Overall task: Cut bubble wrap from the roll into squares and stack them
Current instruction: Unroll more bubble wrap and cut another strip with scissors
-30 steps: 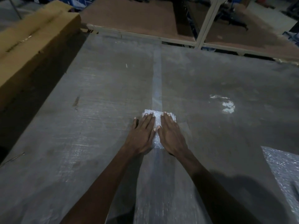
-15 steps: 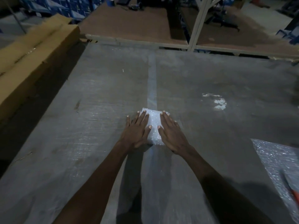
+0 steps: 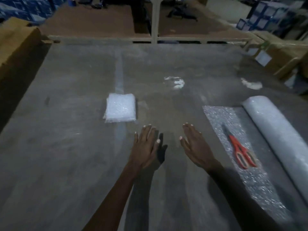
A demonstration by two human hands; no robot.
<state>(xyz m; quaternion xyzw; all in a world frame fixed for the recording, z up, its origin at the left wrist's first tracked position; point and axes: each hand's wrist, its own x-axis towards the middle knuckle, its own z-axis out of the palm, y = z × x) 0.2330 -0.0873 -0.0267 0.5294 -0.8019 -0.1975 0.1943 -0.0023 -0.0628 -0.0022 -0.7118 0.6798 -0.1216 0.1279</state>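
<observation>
A stack of white bubble wrap squares point(image 3: 120, 107) lies on the grey table point(image 3: 66, 147), left of centre. My left hand point(image 3: 145, 146) and my right hand point(image 3: 195, 147) hover over the table in front of the stack, fingers straight, both holding nothing. At the right, the bubble wrap roll point(image 3: 276, 135) lies with a strip of wrap point(image 3: 233, 130) unrolled toward me. Red-handled scissors point(image 3: 239, 150) rest on that strip, to the right of my right hand.
Cardboard boxes point(image 3: 15, 45) line the table's left edge, and more boxes point(image 3: 280, 55) stand at the far right. White smudges point(image 3: 176, 82) mark the table. Behind the table stands a brown platform with a metal post point(image 3: 154, 19).
Both hands have lifted off the stack of squares and drawn back toward me and to the right. The view has swung right, bringing the roll and scissors into sight.
</observation>
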